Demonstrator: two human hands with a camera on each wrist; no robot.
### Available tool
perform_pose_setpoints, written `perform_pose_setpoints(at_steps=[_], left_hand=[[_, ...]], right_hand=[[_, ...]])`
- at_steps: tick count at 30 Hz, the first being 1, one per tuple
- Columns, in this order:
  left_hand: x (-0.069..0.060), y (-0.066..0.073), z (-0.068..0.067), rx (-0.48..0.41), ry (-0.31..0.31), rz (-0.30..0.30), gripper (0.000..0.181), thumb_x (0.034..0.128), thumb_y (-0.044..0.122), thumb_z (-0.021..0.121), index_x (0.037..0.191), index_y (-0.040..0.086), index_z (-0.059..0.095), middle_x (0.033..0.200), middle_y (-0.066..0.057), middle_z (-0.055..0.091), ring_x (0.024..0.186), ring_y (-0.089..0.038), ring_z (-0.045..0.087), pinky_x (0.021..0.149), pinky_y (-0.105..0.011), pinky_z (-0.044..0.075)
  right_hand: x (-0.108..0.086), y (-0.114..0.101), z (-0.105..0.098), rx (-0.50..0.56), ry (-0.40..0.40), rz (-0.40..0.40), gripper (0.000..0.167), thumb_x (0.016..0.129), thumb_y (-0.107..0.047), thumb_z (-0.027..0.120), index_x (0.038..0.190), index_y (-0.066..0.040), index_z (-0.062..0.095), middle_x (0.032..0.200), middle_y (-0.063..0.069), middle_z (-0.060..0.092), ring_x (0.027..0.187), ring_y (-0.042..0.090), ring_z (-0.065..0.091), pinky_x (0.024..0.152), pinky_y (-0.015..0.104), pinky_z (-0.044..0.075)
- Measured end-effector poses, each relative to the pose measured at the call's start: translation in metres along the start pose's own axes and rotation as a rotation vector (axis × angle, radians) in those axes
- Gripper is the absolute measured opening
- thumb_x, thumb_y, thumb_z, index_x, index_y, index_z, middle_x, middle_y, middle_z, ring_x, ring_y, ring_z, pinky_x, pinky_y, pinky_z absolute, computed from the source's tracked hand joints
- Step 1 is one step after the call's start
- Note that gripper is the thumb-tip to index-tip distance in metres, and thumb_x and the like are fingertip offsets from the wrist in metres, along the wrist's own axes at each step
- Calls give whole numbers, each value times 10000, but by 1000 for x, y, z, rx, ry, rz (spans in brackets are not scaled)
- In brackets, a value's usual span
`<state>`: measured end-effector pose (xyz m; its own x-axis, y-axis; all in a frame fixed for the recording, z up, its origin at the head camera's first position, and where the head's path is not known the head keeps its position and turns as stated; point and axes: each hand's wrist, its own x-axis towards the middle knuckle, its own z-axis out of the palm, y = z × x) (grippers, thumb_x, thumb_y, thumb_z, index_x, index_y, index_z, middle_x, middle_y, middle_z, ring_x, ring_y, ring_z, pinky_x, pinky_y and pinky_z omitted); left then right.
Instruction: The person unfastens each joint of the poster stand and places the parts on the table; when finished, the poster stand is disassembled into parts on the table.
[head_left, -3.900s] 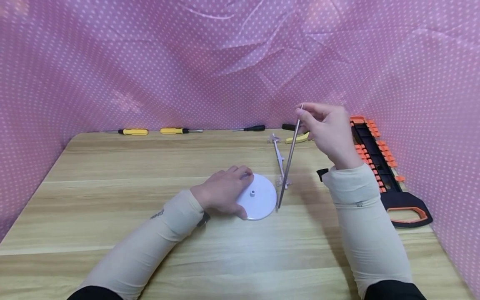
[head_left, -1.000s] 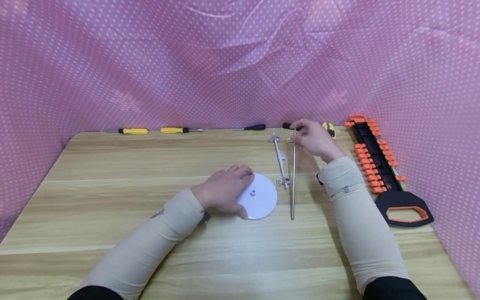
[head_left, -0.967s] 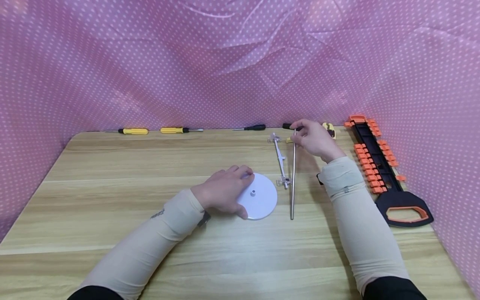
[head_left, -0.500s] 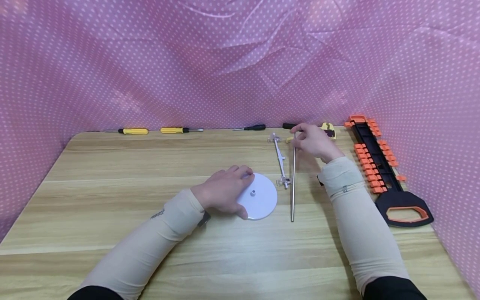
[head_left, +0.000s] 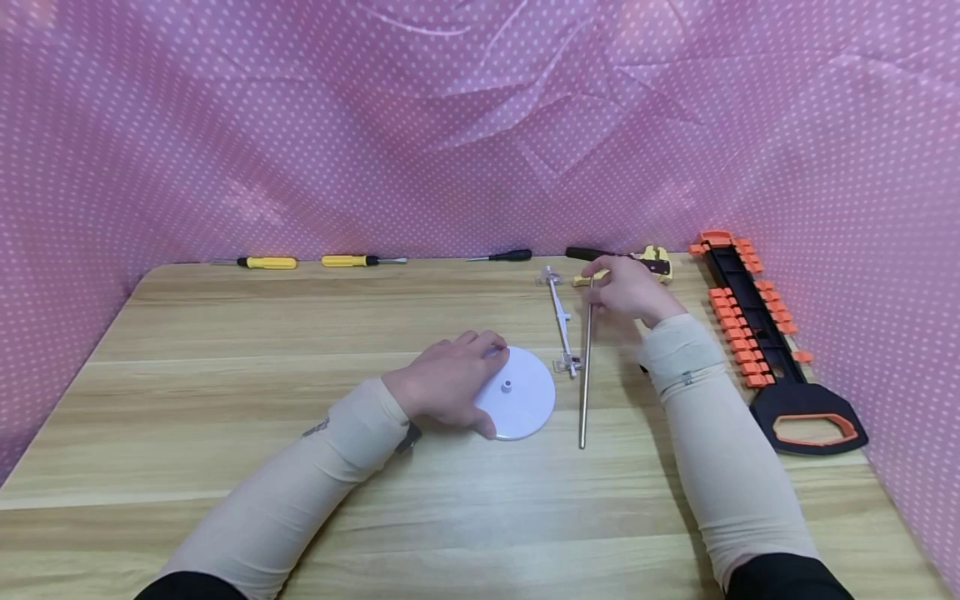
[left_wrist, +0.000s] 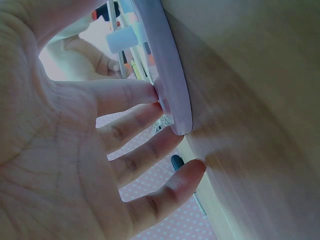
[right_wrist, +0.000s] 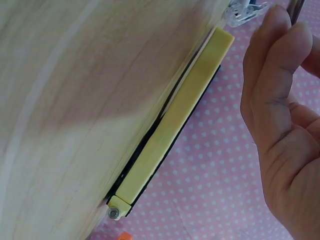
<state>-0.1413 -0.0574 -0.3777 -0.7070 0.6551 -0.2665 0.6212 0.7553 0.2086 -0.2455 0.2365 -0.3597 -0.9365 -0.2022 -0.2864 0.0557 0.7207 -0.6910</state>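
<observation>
A round white disc (head_left: 525,404) with a short central peg lies on the table. My left hand (head_left: 447,382) holds it by the rim, thumb on the near edge and fingertips on the far edge. In the left wrist view several fingertips meet the edge of the disc (left_wrist: 175,85); the little finger reaches past it. Between thumb and fingers my right hand (head_left: 630,292) pinches the far end of a thin metal rod (head_left: 586,375), whose other end points toward me, right of the disc. A slim white bar (head_left: 561,317) with clear clips at its ends lies left of the rod.
Behind my right hand lies a yellow and black plier-like tool (head_left: 656,260). Along the back edge are a black screwdriver (head_left: 513,256) and two yellow screwdrivers, one (head_left: 272,263) farther left. A black and orange rack with a handle (head_left: 810,417) lies at the right. Pink dotted cloth (head_left: 480,150) hangs behind.
The rod, earlier raised and slanted beside the disc, is now lower and farther right. Over the last second my right hand and rod have shifted slightly toward me. The left hand has stayed put.
</observation>
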Motion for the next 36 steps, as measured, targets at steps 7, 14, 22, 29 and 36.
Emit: perform_pose_setpoints(at_steps=[7, 14, 22, 29, 36], left_hand=[[0, 1, 1, 0, 2, -6, 1116, 765, 621, 890, 1627, 95, 416, 1660, -48, 381, 1441, -252, 443, 1152, -474, 472], [0, 2, 0, 0, -5, -9, 1113, 770, 619, 888, 1630, 97, 412, 1667, -43, 372, 1450, -251, 436, 1162, -475, 464], [1, 1, 0, 4, -3, -5, 1122, 766, 626, 887, 1631, 96, 409, 1667, -45, 370, 1445, -253, 439, 1155, -487, 470], [1, 2, 0, 7, -4, -1, 1121, 768, 630, 884, 1628, 87, 413, 1669, -53, 366, 1453, -260, 434, 1162, -490, 462], [0, 2, 0, -16, -9, -12, 1119, 771, 623, 886, 1633, 96, 405, 1672, -54, 364, 1466, -259, 419, 1188, -493, 440]], right_hand=[[2, 4, 4, -81, -54, 11, 380, 1019, -114, 676, 1376, -4, 603, 1086, 145, 706, 785, 165, 696, 701, 269, 539], [1, 5, 5, -117, -45, 37, 400, 1014, -129, 687, 1388, -10, 611, 1107, 141, 716, 843, 189, 716, 747, 286, 549], [5, 6, 8, -180, -49, 34, 408, 970, -118, 734, 1343, 1, 616, 868, 60, 707, 748, 147, 680, 703, 293, 506], [5, 4, 12, -231, -66, 49, 409, 965, -133, 741, 1338, -14, 622, 872, 68, 718, 744, 159, 678, 722, 324, 498], [5, 5, 17, -255, -58, 28, 412, 955, -130, 743, 1336, -14, 636, 977, 113, 734, 809, 192, 689, 813, 364, 522]])
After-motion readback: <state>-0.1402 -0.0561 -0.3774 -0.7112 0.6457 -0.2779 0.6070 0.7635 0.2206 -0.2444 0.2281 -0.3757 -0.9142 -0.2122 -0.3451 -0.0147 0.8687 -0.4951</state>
